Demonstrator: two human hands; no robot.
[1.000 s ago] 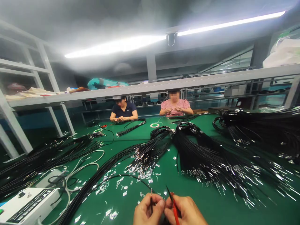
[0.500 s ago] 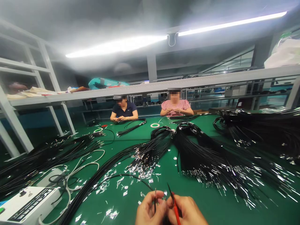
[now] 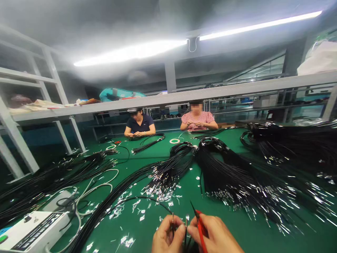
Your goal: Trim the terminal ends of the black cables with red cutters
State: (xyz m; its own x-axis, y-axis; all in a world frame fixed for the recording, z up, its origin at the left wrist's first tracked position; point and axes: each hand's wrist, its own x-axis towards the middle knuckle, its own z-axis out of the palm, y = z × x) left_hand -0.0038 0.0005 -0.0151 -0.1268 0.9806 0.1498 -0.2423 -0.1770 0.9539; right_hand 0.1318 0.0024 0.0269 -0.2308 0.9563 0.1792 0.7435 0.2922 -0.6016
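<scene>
1. Clock read from the hands, 12 pointing straight away across the green flat tabletop [image 3: 142, 239].
2. Left hand [image 3: 167, 233]: thumb and bent fingers nearly closed, pinching a thin black cable with a bare, coppery-looking tip [image 3: 173, 223]. Tip stands roughly upright.
3. Right hand [image 3: 214, 232]: fingers curled close round a slim red-handled tool with a dark pointed end [image 3: 202, 232], aimed toward 11. Cannot tell whether its point is one piece or two closed blades.
4. Between the hands, a second thin dark cable end [image 3: 186, 225] stands up beside the left thumb. Which fingers grip it, or whether it joins the first, is unclear.
5. Fine work on cable ends, by my judgement. Good practice: pinch close below the tip so it cannot bend, both wrists low and steady.
6. Best keep the dark point angled clear of the left thumb; press lightly, since the thin core probably kinks or nicks easily.
7. Loose silvery scraps [image 3: 127, 240] at 9 to 10; worth keeping them off the bare tips.
8. Bundled black cables with shiny ends [image 3: 226, 168] fan out at 1 to 2, apart from the hands.
</scene>
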